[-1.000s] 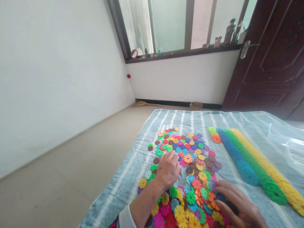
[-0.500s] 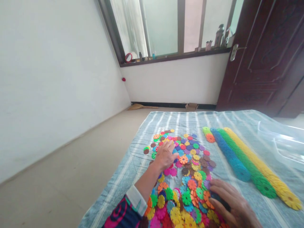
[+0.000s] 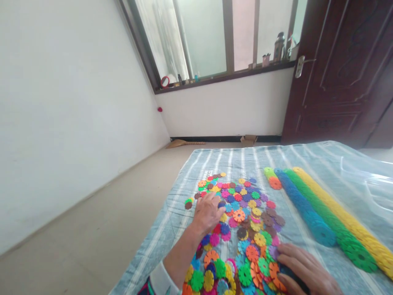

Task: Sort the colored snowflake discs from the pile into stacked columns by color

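Many flower-shaped plastic discs in mixed colours [image 3: 239, 215] lie spread over a striped cloth [image 3: 172, 217]. My left hand [image 3: 208, 212] is over the left part of the spread, its thumb and fingers around a dark blue disc [image 3: 221, 204]. At the lower right edge of the pile, my right hand [image 3: 307, 268] is curled around dark blue discs [image 3: 293, 277], partly hidden by its fingers. Right of the pile run overlapping rows of blue discs [image 3: 307, 209], green discs [image 3: 334, 223] and yellow discs [image 3: 344, 209]. A short row holds lime and orange discs [image 3: 274, 183].
A clear plastic container [image 3: 368, 176] stands at the right edge of the cloth. Beyond the cloth are a broom [image 3: 181, 143] and a cardboard box [image 3: 249, 140] on the floor. A dark red door [image 3: 340, 78] is at the back right.
My left hand has drawn back slightly toward the lower left, and a dark blue disc now shows at its fingers. The view has shifted a little. My right hand still holds the dark blue discs.
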A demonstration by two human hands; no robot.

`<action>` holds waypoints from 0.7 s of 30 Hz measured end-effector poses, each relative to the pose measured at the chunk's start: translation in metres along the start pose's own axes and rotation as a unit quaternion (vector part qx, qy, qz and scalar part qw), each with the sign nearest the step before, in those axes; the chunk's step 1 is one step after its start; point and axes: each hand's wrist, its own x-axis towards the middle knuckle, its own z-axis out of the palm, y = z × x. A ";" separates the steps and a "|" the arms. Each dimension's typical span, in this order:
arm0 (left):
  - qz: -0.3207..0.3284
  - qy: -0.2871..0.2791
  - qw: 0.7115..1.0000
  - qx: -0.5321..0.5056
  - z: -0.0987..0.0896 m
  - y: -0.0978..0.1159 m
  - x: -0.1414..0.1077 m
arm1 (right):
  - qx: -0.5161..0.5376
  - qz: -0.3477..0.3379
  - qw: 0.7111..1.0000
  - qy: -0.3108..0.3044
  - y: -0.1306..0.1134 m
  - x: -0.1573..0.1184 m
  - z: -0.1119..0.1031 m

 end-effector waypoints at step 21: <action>-0.027 -0.033 0.997 0.070 -0.006 -0.013 0.005 | -0.014 0.013 1.000 0.013 -0.007 0.007 0.000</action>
